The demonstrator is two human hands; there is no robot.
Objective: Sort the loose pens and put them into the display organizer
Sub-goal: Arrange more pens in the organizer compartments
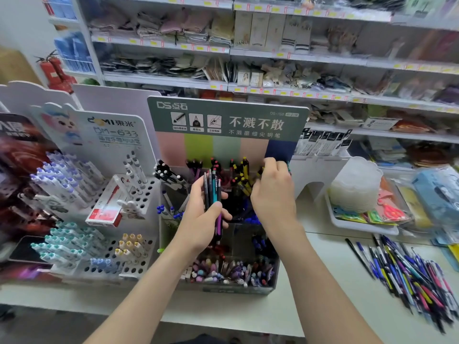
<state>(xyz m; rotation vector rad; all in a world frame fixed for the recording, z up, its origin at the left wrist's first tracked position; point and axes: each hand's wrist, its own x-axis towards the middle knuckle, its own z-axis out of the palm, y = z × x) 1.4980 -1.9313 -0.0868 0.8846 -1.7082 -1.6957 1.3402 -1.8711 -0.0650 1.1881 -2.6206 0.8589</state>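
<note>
The left hand (203,214) grips a bundle of pens (213,192), grey, teal and purple barrels held upright, with the fingers wrapped round them and the thumb across the front, just above the middle of the display organizer (236,290). The right hand (272,192) reaches into the organizer's back right compartment, beside the yellow-and-black pens (244,170). Its fingers are curled downward, but the back of the hand hides the tips, so I cannot tell whether they pinch a pen or are empty. To do this step well, each pen should join its own kind, set the same way up as its neighbours. It should be lowered straight into a gap rather than shoved against the standing barrels, which could tip or jam. The left grip should be loose enough to give up one pen at a time. Many loose pens (409,276) lie heaped on the table (342,269) to the right, so most of the sorting seems undone.
</note>
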